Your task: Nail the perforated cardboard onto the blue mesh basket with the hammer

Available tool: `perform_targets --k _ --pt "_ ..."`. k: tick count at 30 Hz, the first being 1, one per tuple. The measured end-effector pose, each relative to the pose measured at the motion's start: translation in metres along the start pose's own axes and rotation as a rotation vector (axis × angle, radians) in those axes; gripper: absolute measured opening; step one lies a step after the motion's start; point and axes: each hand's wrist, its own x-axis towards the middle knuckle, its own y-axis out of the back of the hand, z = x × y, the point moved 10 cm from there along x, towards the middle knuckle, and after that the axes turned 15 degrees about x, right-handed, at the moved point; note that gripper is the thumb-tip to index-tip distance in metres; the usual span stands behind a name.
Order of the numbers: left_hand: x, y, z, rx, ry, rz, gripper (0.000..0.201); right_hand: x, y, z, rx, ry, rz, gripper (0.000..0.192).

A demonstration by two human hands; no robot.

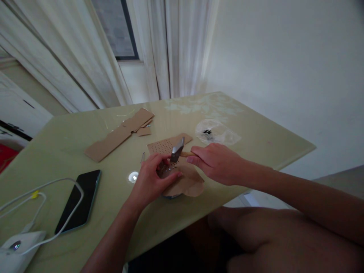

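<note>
My right hand [217, 163] is closed round the wooden handle of a small hammer [178, 149]. Its metal head is over a brown cardboard piece [187, 179] with rows of small holes at its far end. My left hand [150, 176] grips this cardboard from the left, the thumb lying on top and the index finger close to the hammer head. Between thumb and index finger several small shiny points show in the cardboard; what the curled fingers touch there is partly hidden. Something dark lies under the cardboard's near edge.
A long cardboard strip [116, 138] with scraps lies at the back left. A clear plastic bag [224, 132] holds small black pieces. A thin nail-like piece [142, 157] and a round shiny object [133, 177] are left of my hand. A phone [81, 199], white cable [64, 179] and white device [24, 250] lie front left.
</note>
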Motion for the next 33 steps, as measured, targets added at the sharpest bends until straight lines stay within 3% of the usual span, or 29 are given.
perform_targets --k 4,7,12,15,18,20,23,29,33 --pt "-0.001 -0.001 -0.001 0.017 0.002 -0.007 0.039 0.001 -0.009 -0.004 -0.043 0.011 -0.060 0.049" --pt "-0.002 -0.002 -0.002 0.004 0.016 -0.001 0.040 0.001 -0.003 0.000 -0.042 0.005 -0.007 0.051" --pt "0.000 0.011 -0.005 -0.110 0.051 0.090 0.038 -0.001 0.013 0.037 0.138 -0.114 0.121 0.046" --pt "0.001 0.033 -0.032 -0.156 0.169 0.241 0.033 -0.005 0.011 0.069 0.214 -0.203 0.175 0.044" --pt "-0.003 0.055 -0.082 -0.030 0.428 0.359 0.037 -0.009 -0.005 0.095 0.259 -0.243 0.151 0.042" --pt "-0.003 0.062 -0.104 0.227 0.505 0.339 0.032 -0.013 -0.018 0.108 0.251 -0.259 0.115 0.042" --pt "0.002 0.057 -0.124 0.496 0.523 0.231 0.033 -0.018 -0.039 0.118 0.220 -0.258 0.038 0.042" --pt "0.005 0.024 -0.140 0.615 0.551 0.034 0.038 -0.024 -0.063 0.123 0.143 -0.207 -0.029 0.045" --pt "0.006 0.015 -0.146 0.631 0.569 -0.011 0.038 -0.030 -0.075 0.127 0.109 -0.235 -0.093 0.045"
